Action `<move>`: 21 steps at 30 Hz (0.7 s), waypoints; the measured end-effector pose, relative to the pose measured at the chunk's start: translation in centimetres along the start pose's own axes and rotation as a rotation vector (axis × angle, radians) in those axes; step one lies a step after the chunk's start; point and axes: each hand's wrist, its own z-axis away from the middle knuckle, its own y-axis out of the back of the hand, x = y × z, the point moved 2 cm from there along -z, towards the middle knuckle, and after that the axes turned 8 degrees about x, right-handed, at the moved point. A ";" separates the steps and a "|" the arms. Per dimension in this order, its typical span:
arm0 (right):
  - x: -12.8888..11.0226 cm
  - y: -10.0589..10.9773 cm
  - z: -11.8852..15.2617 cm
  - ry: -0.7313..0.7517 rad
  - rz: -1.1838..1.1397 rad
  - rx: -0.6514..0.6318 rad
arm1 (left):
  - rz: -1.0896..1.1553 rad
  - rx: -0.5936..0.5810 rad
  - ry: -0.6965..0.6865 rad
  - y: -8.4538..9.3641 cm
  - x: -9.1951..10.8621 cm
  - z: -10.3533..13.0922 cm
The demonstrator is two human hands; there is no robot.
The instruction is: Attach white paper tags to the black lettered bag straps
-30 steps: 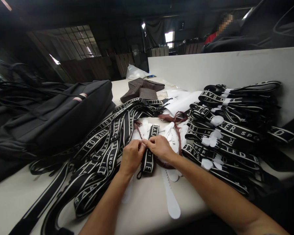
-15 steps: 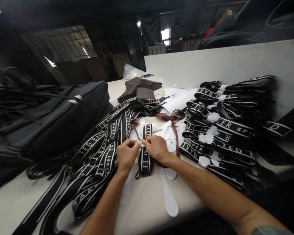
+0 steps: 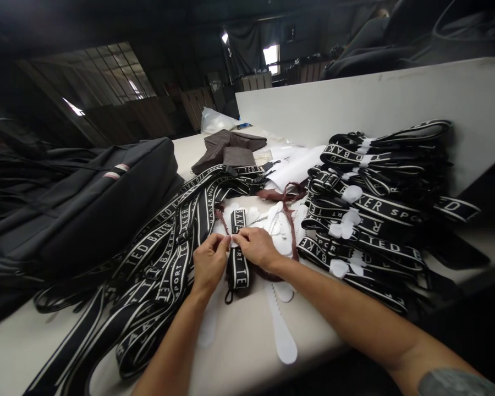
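My left hand (image 3: 209,261) and my right hand (image 3: 258,247) meet over a folded black-and-white lettered strap (image 3: 240,269) lying on the table. Both pinch a white tie (image 3: 234,241) that crosses the middle of the strap; their fingertips hide most of it. A small black loop sticks out at the strap's near end. Close by the right wrist lie more white ties, including a long one with a toothed edge (image 3: 286,338). To the left of my left hand spreads a heap of loose lettered straps (image 3: 181,269).
Tied strap bundles (image 3: 367,206) are stacked on the right, against a white panel (image 3: 355,99). A black bag (image 3: 82,203) fills the left side. Farther back are a brown folded piece (image 3: 226,151), white paper (image 3: 292,165) and a clear plastic bag (image 3: 216,121). Brown cloth strips (image 3: 289,206) lie mid-table.
The view has shifted slightly, so most things appear a little farther left. My fingertips have come closer together at the white tie over the strap.
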 end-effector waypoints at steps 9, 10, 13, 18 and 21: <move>-0.5 0.7 0.1 -0.014 -0.223 0.063 | 0.735 0.059 0.487 -0.4 0.5 0.0; 0.1 0.6 -0.1 -0.057 -0.297 0.042 | 0.742 0.036 0.493 -0.6 0.6 0.1; 1.4 0.2 -0.6 -0.170 -0.532 0.045 | 0.733 0.042 0.460 -1.0 0.9 0.4; 0.2 -0.1 0.0 -0.342 -0.888 -0.162 | 0.730 0.100 0.381 -0.5 0.8 0.3; -1.4 -0.3 1.1 -0.368 -1.057 -0.306 | 0.586 0.087 0.306 0.2 0.6 0.0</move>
